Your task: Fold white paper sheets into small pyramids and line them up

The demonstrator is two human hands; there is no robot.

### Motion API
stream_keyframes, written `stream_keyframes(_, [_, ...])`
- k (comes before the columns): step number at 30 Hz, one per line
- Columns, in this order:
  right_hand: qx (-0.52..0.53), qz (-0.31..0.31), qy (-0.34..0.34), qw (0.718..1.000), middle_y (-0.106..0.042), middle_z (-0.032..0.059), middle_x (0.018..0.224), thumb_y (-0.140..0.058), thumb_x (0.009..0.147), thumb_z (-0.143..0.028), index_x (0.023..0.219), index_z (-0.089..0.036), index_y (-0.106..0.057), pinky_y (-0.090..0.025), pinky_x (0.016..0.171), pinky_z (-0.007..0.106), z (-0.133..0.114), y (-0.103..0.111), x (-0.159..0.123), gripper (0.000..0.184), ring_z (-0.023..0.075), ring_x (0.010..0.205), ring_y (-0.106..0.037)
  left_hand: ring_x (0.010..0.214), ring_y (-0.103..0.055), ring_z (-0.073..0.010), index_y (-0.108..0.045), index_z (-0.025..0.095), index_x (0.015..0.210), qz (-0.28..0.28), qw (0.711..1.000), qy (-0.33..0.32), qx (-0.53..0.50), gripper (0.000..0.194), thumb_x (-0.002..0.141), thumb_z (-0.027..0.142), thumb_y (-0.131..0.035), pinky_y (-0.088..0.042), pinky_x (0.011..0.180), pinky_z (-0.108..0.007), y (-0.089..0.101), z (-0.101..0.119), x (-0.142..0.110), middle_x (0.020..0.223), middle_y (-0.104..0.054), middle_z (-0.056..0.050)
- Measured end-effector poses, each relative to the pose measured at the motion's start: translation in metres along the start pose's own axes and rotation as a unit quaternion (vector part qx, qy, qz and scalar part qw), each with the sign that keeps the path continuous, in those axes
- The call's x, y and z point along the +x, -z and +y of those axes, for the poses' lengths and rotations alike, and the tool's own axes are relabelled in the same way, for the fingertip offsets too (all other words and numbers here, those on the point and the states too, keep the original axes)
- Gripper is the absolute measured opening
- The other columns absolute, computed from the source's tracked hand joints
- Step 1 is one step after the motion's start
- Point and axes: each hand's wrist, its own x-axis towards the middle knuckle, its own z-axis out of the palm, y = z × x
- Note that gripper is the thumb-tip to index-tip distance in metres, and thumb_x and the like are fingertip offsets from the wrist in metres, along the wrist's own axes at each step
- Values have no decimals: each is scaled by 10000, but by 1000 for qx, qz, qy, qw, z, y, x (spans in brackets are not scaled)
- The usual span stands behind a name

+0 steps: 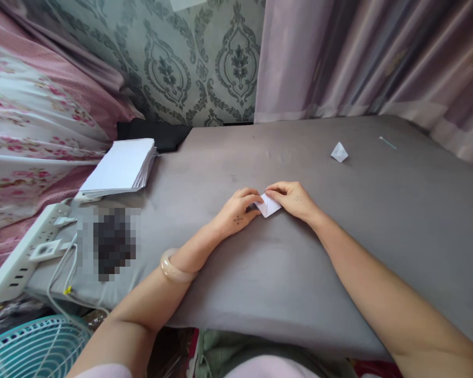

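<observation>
The fingertips of the left hand [238, 211] pinch the left corner of a small folded white paper [270, 208], while the thumb and forefinger of the right hand [295, 201] grip its upper right edge. The paper is between the two hands, over the grey cloth [236, 278]; the step in hand looks like lining up or pressing a fold, and the next move calls for steady corners and even pressure. Farther out, a pointed folded-paper piece [339, 152] sits to the right, a paper stack [120, 164] to the left
</observation>
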Motion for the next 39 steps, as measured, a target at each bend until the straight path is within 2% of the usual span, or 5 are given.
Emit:
stream_keyframes(7, [-200, 36, 108, 973, -628, 72, 980, -607, 817, -278, 946, -200, -719, -471, 818, 321, 8, -7, 1, 189, 185, 885, -607, 968, -567, -221, -679, 165, 1009, -50, 994, -54, 85, 233, 922, 303, -512, -453, 902, -355, 2, -14, 3, 1064, -659, -113])
stream_keyframes(11, [-229, -9, 173, 958, -656, 66, 939, -454, 865, -138, 921, -193, -689, -464, 853, 313, 4, -2, -10, 247, 181, 902, -609, 957, -578, -209, -694, 190, 996, -54, 994, -49, 84, 235, 927, 313, -506, -449, 901, -335, 3, -14, 5, 1042, -665, -96])
stream_keyframes(20, [-359, -41, 183, 914, -652, 107, 1102, -464, 825, -115, 975, -192, -703, -460, 925, 385, -13, 3, -47, 292, 254, 1031, -586, 948, -576, -209, -708, 192, 936, -55, 994, -59, 72, 315, 952, 363, -444, -431, 899, -331, 3, -16, 3, 992, -656, -107])
stream_keyframes(27, [-316, 12, 140, 938, -682, 90, 1026, -474, 925, -264, 922, -191, -695, -475, 881, 387, -9, -3, -46, 233, 246, 981, -604, 910, -579, -207, -703, 165, 860, -4, 999, 13, 36, 236, 913, 312, -526, -441, 870, -329, 0, -14, 7, 952, -642, -108])
stream_keyframes(39, [-224, 100, 14, 969, -635, 100, 1085, -567, 855, -337, 744, -185, -689, -481, 842, 368, -3, -7, -37, 224, 207, 899, -630, 812, -571, -168, -666, 141, 789, 29, 990, 139, 9, 145, 862, 218, -567, -487, 819, -329, -6, -5, 13, 914, -600, -93])
